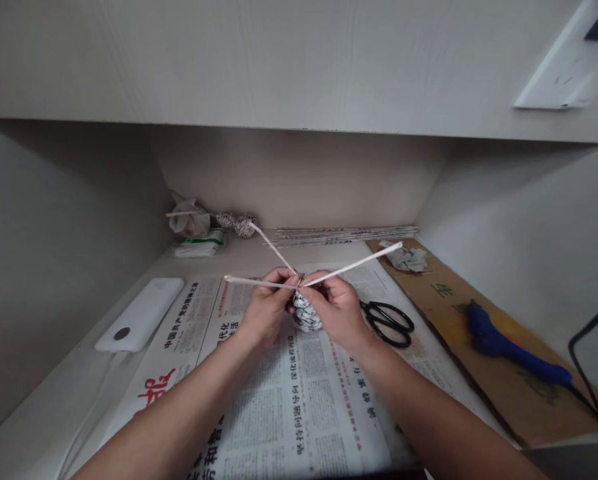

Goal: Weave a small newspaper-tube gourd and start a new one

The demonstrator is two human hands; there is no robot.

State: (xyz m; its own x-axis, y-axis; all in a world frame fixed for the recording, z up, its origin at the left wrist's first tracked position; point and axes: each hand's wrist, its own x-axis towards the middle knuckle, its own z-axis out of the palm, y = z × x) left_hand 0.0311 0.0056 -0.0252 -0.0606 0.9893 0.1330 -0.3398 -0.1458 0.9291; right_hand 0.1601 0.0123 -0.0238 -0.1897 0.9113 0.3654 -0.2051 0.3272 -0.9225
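Together, the left hand (265, 308) and right hand (339, 308) are pinching white sticks (353, 265) atop a small woven paper piece (307, 318), while black scissors (391, 325) are lying on newspaper (283, 413) nearby.

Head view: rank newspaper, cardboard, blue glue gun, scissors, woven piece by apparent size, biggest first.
1. Newspaper
2. Cardboard
3. Blue glue gun
4. Scissors and woven piece: unranked; the hands partly cover both.

Newspaper also runs nearer the camera, which inflates it.
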